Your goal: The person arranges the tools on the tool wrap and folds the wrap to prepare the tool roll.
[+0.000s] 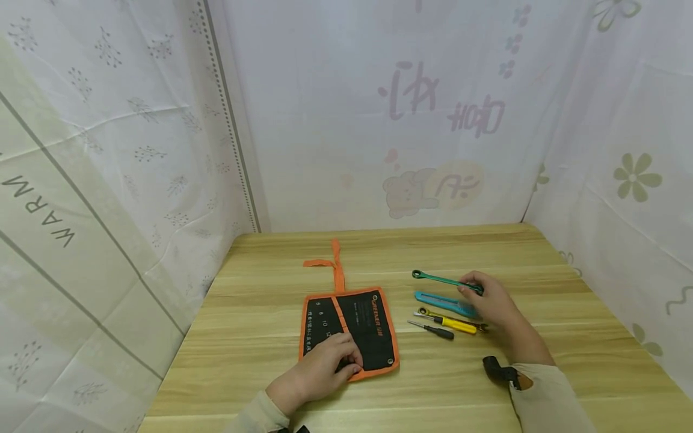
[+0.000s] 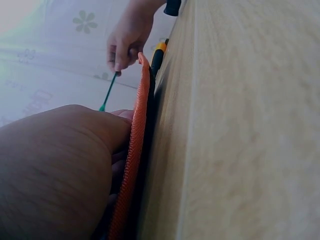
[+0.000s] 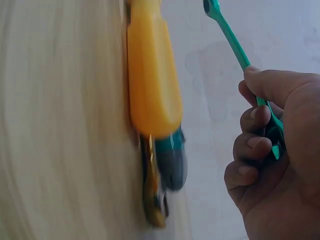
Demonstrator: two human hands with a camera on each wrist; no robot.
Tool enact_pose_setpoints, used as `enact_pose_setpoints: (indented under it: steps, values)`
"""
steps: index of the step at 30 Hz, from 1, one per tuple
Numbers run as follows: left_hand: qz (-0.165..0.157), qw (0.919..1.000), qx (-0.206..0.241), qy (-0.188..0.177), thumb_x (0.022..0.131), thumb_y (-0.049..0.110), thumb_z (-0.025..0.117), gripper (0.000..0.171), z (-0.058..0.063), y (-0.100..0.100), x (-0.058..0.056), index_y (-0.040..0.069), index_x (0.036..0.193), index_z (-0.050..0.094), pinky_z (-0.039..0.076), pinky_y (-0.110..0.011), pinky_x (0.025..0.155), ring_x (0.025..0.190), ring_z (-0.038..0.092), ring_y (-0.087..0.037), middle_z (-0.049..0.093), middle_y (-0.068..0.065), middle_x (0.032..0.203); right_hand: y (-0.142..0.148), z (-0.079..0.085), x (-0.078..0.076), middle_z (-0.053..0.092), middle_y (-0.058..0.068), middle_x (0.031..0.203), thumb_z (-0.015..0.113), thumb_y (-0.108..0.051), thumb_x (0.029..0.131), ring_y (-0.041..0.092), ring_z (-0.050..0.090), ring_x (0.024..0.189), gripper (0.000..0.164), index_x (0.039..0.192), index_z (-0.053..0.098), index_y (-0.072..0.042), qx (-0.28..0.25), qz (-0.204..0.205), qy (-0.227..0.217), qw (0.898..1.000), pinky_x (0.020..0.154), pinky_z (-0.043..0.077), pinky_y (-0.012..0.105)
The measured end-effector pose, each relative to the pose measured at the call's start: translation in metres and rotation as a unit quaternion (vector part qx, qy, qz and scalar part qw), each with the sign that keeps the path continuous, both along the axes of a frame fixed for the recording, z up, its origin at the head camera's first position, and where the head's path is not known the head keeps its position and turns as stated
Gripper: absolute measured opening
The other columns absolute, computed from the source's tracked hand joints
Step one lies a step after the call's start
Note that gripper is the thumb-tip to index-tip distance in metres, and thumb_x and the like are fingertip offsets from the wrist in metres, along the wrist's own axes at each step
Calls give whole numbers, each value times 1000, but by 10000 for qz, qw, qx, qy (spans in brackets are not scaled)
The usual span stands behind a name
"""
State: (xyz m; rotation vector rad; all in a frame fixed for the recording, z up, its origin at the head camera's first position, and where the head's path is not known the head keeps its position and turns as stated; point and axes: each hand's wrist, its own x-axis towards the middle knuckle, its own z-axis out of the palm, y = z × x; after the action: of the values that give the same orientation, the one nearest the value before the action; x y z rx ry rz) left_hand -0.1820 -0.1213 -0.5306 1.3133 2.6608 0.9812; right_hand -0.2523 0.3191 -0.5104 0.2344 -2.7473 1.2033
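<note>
In the head view, a green ratcheting ring wrench (image 1: 444,279) is gripped near one end by the right hand (image 1: 489,299). Its long axis is laid roughly crosswise, the ring end pointed left; the black, orange-edged tool pouch (image 1: 373,340) is placed to its left and nearer the person. The pouch's lower edge is touched by the left hand (image 1: 329,362), the nearer hand to it; whether the cloth is pinched cannot be told. A teal utility knife (image 1: 441,302), a yellow-handled screwdriver (image 1: 459,325) and a small black screwdriver (image 1: 441,331) are laid out near the right hand.

In the left wrist view, the pouch's orange binding is seen edge-on beside the left hand, whose fingertips are hidden.

In the right wrist view, the wrench is held clear of the table (image 3: 60,125), its slim, glossy shank clasped between thumb and curled fingers.
</note>
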Motion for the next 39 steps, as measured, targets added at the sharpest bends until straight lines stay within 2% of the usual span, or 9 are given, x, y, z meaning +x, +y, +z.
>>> enact_pose_setpoints:
  steps: [6,12,19,24,29,36,39]
  values:
    - [30,10000,82,-46,101,23,73,11,0,0,-1,32,101,67,49,-18,75,85,50,3,53,20,95,-16,7,4,66,3,101,67,-32,105,23,57,81,25,118,69,-12,-196,255,106,9994,66,49,33]
    - [87,9998,171,-76,102,24,72,8,0,0,-1,31,101,68,50,-19,76,86,52,3,54,20,97,-28,8,6,68,-3,103,68,-32,104,20,59,87,21,117,70,-16,-89,570,185,9982,73,50,34]
    - [157,9996,172,-145,102,24,72,10,0,0,0,32,101,67,51,-19,77,87,53,3,54,20,98,-45,9,10,69,-3,101,72,-24,102,19,56,80,19,114,72,-9,-363,1081,225,9932,68,49,31]
    - [180,9996,157,-157,102,24,72,10,-1,0,0,33,102,67,51,-20,77,87,53,3,54,20,98,-56,9,14,69,-1,102,73,-20,101,18,57,81,12,110,72,-12,-521,1500,133,9872,67,51,31]
    - [172,9996,172,-170,103,25,71,9,-2,1,0,33,102,67,51,-19,76,87,53,3,54,20,98,-64,9,18,65,-1,100,73,-22,102,20,55,85,9,107,73,-15,-519,1704,-33,9840,68,50,31]
    - [137,9997,144,-161,104,24,70,9,-2,1,-1,32,103,67,50,-18,76,86,53,3,55,20,99,-71,9,23,66,-6,101,70,-30,103,19,60,95,10,106,70,-21,-251,2056,-357,9777,82,50,34]
    - [131,9997,149,-139,104,22,70,10,-2,1,-1,31,103,67,50,-18,76,86,53,3,55,19,98,-73,9,24,67,-6,101,70,-30,103,18,60,95,11,106,71,-20,-205,2141,-466,9755,84,49,34]
